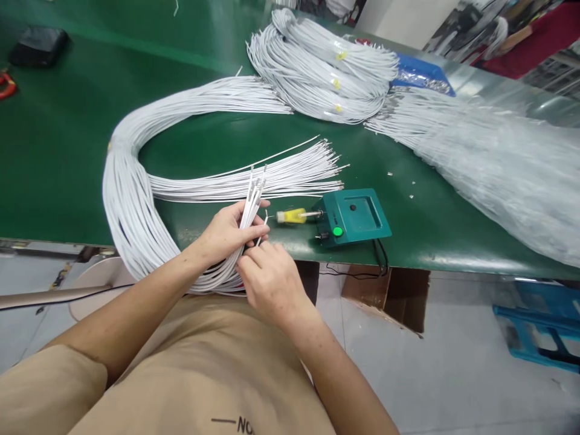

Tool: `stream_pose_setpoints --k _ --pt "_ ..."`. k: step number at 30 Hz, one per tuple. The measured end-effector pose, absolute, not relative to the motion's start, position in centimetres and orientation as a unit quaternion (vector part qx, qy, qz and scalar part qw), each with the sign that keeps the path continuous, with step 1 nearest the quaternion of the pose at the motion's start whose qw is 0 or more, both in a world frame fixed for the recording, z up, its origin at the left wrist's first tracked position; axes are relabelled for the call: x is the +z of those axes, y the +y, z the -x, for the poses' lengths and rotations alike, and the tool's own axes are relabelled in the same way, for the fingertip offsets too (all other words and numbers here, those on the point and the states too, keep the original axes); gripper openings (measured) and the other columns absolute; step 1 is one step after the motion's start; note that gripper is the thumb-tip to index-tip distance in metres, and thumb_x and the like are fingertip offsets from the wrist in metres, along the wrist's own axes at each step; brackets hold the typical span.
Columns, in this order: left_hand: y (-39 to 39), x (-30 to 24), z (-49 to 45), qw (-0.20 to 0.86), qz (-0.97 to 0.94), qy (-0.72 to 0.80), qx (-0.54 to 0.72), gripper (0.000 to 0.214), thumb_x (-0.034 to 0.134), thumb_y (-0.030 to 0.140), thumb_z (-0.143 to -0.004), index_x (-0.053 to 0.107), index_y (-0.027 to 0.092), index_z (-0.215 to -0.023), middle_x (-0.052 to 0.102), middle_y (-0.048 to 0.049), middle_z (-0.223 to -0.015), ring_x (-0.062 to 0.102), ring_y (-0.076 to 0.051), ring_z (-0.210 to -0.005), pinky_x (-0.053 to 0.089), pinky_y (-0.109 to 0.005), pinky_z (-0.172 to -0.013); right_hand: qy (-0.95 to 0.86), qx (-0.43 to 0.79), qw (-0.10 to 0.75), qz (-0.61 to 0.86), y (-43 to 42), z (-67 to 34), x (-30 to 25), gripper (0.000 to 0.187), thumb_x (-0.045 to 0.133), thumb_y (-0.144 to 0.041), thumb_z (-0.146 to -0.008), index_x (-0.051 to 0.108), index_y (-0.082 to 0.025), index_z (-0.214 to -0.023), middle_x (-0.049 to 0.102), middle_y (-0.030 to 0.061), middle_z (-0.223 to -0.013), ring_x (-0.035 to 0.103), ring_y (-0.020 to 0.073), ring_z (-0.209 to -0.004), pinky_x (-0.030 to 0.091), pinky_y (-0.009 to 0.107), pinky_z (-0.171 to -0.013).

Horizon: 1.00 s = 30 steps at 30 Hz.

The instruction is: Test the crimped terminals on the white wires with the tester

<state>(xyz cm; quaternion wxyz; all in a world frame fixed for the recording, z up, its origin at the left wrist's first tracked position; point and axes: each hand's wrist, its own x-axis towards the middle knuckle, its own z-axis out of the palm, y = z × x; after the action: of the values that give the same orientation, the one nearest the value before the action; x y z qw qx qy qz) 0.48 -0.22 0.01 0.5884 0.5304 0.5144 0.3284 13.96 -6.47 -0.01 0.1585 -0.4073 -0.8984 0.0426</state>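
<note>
Your left grip holds white wires, tips jutting beyond it | your right grip, curled just beside it, hold unclear | teal device right of both grips

A dark case is seen resting at the far left of a green tabletop, with a red-orange looped handle partly cut off nearer the left edge. Toward the far side, small shiny pieces are held in a blue tray. Below the near edge, an open cardboard box is set on the grey floor, a blue stool placed well to its right. In the background, a person in a red top is pictured right of a pale column.
</note>
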Motion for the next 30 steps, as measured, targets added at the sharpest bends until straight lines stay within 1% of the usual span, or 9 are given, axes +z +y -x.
stream_pose_setpoints --k 7,10,13,16,18,20,23,25,30 --pt "-1.0 0.5 0.0 0.617 -0.518 0.488 0.335 0.034 0.071 0.03 -0.072 0.063 0.018 -0.103 0.062 0.0012 -0.075 0.05 -0.006 -0.049 0.042 -0.02 -0.05 -0.906 -0.012 0.108 0.408 -7.9 -12.9 0.2 0.018 0.044 -0.011 -0.086 0.06 -0.015 -0.082 0.062 0.0103 -0.088 0.051 0.0245 -0.086 0.039 0.039 -0.073" --pt "-1.1 0.4 0.3 0.638 -0.501 0.476 0.338 0.032 0.071 0.033 -0.072 0.063 0.018 -0.098 0.064 -0.0012 -0.077 0.059 -0.012 -0.063 0.045 -0.022 -0.056 -0.902 -0.021 0.109 0.418 -8.4 -12.3 0.0 0.02 0.043 -0.009 -0.086 0.061 -0.015 -0.081 0.063 0.0103 -0.082 0.053 0.0243 -0.083 0.04 0.038 -0.069" --pt "-1.2 0.3 0.7 0.653 -0.493 0.467 0.335 0.031 0.07 0.038 -0.073 0.065 0.017 -0.095 0.068 -0.0048 -0.086 0.064 -0.017 -0.081 0.049 -0.026 -0.068 -0.907 0.044 0.08 0.41 -9.1 -12.2 0.2 0.015 0.05 -0.008 -0.082 0.061 -0.016 -0.074 0.063 0.0079 -0.071 0.055 0.0227 -0.077 0.04 0.035 -0.065" --pt "-1.4 0.2 1.2 0.624 -0.52 0.487 0.322 0.031 0.071 0.04 -0.071 0.069 0.019 -0.094 0.069 -0.0057 -0.091 0.064 -0.018 -0.085 0.048 -0.027 -0.075 -0.877 0.205 0.061 0.43 -9.2 -12.9 1.3 0.012 0.061 -0.022 -0.078 0.061 -0.018 -0.067 0.064 0.0028 -0.065 0.055 0.0173 -0.064 0.037 0.03 -0.059" --pt "-1.5 0.3 1.4 0.596 -0.542 0.502 0.315 0.033 0.072 0.04 -0.07 0.071 0.02 -0.097 0.07 -0.0051 -0.093 0.064 -0.018 -0.085 0.047 -0.028 -0.077 -0.811 0.309 0.114 0.484 -8.4 -13.8 2.0 0.022 0.061 -0.03 -0.08 0.06 -0.019 -0.061 0.061 -0.0008 -0.059 0.051 0.0127 -0.055 0.033 0.026 -0.053" --pt "-1.7 0.4 1.4 0.572 -0.557 0.511 0.319 0.036 0.072 0.039 -0.069 0.07 0.021 -0.101 0.07 -0.0043 -0.095 0.063 -0.019 -0.086 0.047 -0.029 -0.08 -0.711 0.353 0.239 0.56 -7.0 -14.6 2.3 0.03 0.054 -0.035 -0.085 0.059 -0.019 -0.061 0.057 -0.0021 -0.056 0.048 0.0106 -0.053 0.033 0.025 -0.053" --pt "-2.1 0.5 1.2 0.551 -0.563 0.515 0.338 0.039 0.075 0.035 -0.067 0.068 0.019 -0.101 0.07 -0.0032 -0.092 0.063 -0.019 -0.086 0.047 -0.03 -0.081 -0.565 0.416 0.409 0.584 -4.9 -15.4 1.9 0.023 0.057 -0.042 -0.082 0.063 -0.02 -0.083 0.059 -0.0025 -0.065 0.048 0.0099 -0.056 0.038 0.024 -0.056" --pt "-2.4 0.7 0.9 0.548 -0.568 0.508 0.345 0.037 0.076 0.033 -0.064 0.067 0.018 -0.097 0.069 -0.002 -0.087 0.062 -0.018 -0.081 0.047 -0.029 -0.079 -0.51 0.478 0.454 0.552 -4.0 -15.3 1.5 0.026 0.065 -0.041 -0.075 0.063 -0.02 -0.091 0.059 -0.0031 -0.068 0.047 0.0089 -0.054 0.038 0.024 -0.054" --pt "-2.8 1.0 0.5 0.549 -0.573 0.501 0.346 0.027 0.074 0.031 -0.067 0.064 0.017 -0.088 0.065 -0.0001 -0.08 0.059 -0.015 -0.074 0.047 -0.026 -0.071 -0.429 0.548 0.51 0.506 -3.6 -14.7 1.1 0.016 0.071 -0.033 -0.069 0.065 -0.018 -0.071 0.055 -0.0044 -0.06 0.04 0.0064 -0.049 0.034 0.023 -0.05"
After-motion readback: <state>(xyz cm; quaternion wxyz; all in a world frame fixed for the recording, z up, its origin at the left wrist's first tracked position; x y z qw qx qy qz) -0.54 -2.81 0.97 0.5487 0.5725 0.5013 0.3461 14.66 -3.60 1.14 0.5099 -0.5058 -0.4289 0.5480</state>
